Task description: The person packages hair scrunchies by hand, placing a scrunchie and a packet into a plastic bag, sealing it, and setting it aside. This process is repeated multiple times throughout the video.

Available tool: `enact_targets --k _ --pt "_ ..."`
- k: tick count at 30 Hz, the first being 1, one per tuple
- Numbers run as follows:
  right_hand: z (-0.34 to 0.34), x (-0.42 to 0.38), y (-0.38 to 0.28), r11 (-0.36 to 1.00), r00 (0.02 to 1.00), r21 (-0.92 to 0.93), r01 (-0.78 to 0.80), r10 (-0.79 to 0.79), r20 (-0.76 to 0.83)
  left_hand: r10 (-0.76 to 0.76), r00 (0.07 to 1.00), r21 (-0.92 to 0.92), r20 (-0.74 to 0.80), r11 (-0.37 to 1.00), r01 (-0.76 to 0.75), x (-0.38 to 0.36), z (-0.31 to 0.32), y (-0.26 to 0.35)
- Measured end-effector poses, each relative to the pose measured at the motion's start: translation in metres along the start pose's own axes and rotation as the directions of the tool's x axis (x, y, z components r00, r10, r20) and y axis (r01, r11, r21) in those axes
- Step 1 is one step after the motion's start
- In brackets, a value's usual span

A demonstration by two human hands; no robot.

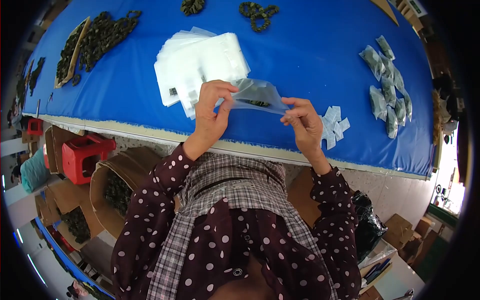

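Observation:
Between both hands, close over the blue table point(305, 55), is a clear plastic bag point(259, 91). My left hand point(213, 109) pinches the bag's left end, and my right hand point(304, 121) grips its right corner between thumb and fingers. Dark green material shows at the bag's lower edge. Just behind my left hand lies a fanned stack of flat plastic bags point(200, 57). Beside my right hand is a small pile of white printed labels point(334, 124).
Several filled bags point(387, 90) lie at the right of the table. Dark green scrunchies point(107, 37) are heaped at the left, with more scrunchies point(258, 14) at the back. Below the table's left edge stand a red stool point(82, 155) and cardboard boxes point(110, 185).

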State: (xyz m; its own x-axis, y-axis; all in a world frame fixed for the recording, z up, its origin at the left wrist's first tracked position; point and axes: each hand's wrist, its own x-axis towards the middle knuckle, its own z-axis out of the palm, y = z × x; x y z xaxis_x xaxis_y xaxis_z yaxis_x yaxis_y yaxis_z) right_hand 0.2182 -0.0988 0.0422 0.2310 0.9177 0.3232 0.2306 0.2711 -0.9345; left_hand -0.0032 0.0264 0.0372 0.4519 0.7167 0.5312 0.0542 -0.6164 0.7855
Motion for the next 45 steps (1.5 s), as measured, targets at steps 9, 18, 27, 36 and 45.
enact_targets --k 9,18,27,36,45 --pt "0.012 -0.030 0.007 0.962 0.964 0.066 -0.264 0.262 0.046 -0.285 0.952 0.092 0.116 0.957 0.275 -0.050 -0.015 0.010" --pt "0.027 -0.033 -0.006 0.814 0.821 0.172 -0.554 0.569 -0.047 -0.444 0.895 0.133 0.033 0.890 0.437 -0.064 -0.008 0.024" --pt "0.047 -0.023 -0.007 0.726 0.720 -0.050 -0.686 0.668 -0.187 -0.470 0.883 0.515 -0.006 0.755 0.405 -0.061 0.010 0.018" --pt "0.065 -0.039 0.003 0.745 0.961 -0.663 0.075 -0.231 -0.151 -0.106 0.993 0.407 0.046 0.910 0.079 -0.053 0.017 0.029" --pt "0.081 -0.060 0.016 0.591 0.996 -0.802 0.085 -0.058 0.063 -0.130 0.888 0.609 0.441 0.771 -0.189 -0.067 0.028 0.005"
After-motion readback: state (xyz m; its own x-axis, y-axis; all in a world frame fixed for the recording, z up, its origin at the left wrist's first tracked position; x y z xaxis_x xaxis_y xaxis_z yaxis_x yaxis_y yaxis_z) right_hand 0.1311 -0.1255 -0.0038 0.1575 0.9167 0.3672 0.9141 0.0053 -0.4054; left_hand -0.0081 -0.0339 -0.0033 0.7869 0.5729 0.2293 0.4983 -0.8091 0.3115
